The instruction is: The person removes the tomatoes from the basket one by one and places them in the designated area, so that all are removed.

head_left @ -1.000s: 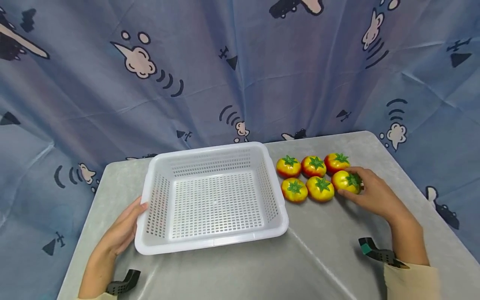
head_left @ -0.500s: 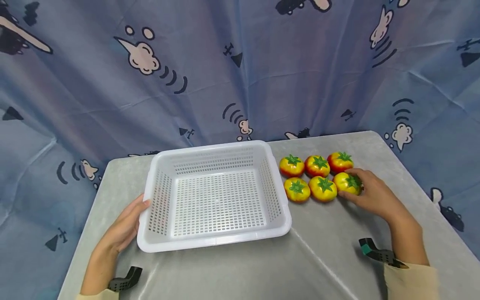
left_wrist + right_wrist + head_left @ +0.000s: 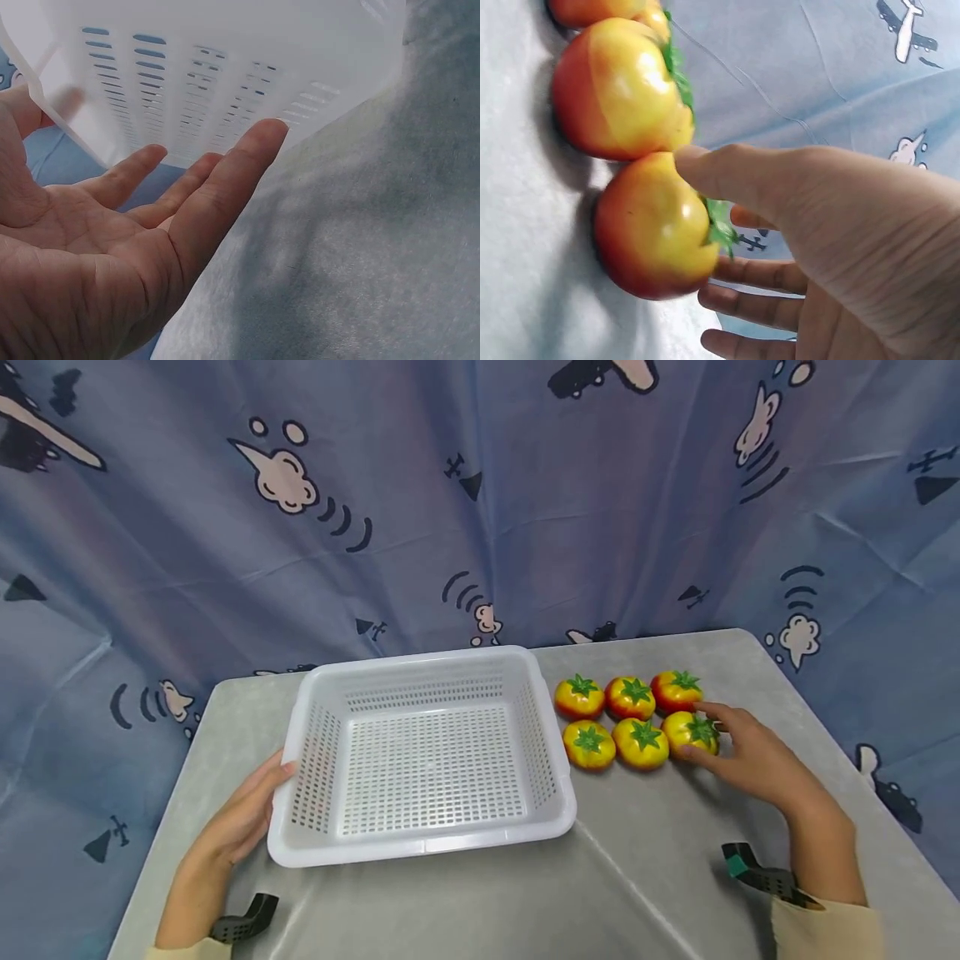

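Observation:
My left hand (image 3: 243, 814) grips the left side of a white plastic basket (image 3: 423, 845), thumb over its rim and fingers outside against the perforated wall (image 3: 199, 82). The basket has slotted sides and a mesh floor, with nothing in it. At the right, my right hand (image 3: 757, 756) is around a yellow-red toy tomato (image 3: 686, 732) with a green leafy top. In the right wrist view its thumb (image 3: 705, 169) lies at the edge of this tomato (image 3: 649, 232), and the fingers are spread loosely on the other side.
Several more tomatoes stand in two rows between basket and right hand, among them a front middle one (image 3: 640, 745) and a back right one (image 3: 675, 692). The grey table (image 3: 465, 910) ends at a blue patterned curtain (image 3: 405, 527).
The right hand has drawn slightly back to the right from the front right tomato, and its fingers have loosened. That tomato sits a little closer to its neighbour. The left hand keeps its grip.

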`<state>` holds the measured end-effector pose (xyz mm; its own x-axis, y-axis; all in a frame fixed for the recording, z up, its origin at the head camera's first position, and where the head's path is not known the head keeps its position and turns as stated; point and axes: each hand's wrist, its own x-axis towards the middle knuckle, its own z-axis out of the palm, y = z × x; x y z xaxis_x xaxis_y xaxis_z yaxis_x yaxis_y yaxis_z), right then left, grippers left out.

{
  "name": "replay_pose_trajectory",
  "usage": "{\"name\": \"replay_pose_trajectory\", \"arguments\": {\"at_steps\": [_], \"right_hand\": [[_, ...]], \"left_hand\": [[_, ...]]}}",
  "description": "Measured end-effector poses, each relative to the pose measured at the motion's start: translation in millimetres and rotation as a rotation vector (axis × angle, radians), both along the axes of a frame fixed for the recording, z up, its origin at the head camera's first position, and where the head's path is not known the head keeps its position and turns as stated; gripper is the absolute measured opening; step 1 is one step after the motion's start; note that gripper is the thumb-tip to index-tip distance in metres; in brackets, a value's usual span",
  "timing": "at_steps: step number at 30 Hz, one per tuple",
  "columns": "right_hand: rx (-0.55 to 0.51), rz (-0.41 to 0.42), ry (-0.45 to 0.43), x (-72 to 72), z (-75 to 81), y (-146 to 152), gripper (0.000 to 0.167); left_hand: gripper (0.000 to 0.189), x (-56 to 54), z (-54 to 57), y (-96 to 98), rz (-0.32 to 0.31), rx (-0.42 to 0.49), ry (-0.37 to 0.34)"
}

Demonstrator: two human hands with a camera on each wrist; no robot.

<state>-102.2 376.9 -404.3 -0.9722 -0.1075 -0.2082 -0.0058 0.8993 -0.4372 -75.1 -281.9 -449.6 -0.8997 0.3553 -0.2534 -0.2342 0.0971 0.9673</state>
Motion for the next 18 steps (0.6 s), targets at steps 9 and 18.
{"name": "replay_pose_trajectory", "arguments": {"at_steps": [9, 18], "right_hand": [[-0.068, 0.012, 0.021, 0.5, 6.1, -1.6, 0.079], [-0.116, -0.026, 0.171, 4.3, 11.3, -0.9, 0.068]], "left_hand": [[0.070, 4.0, 0.8, -5.9, -0.023, 0.020, -0.007], [0.071, -2.7, -0.5, -0.1, 0.003, 0.006, -0.019]]}}
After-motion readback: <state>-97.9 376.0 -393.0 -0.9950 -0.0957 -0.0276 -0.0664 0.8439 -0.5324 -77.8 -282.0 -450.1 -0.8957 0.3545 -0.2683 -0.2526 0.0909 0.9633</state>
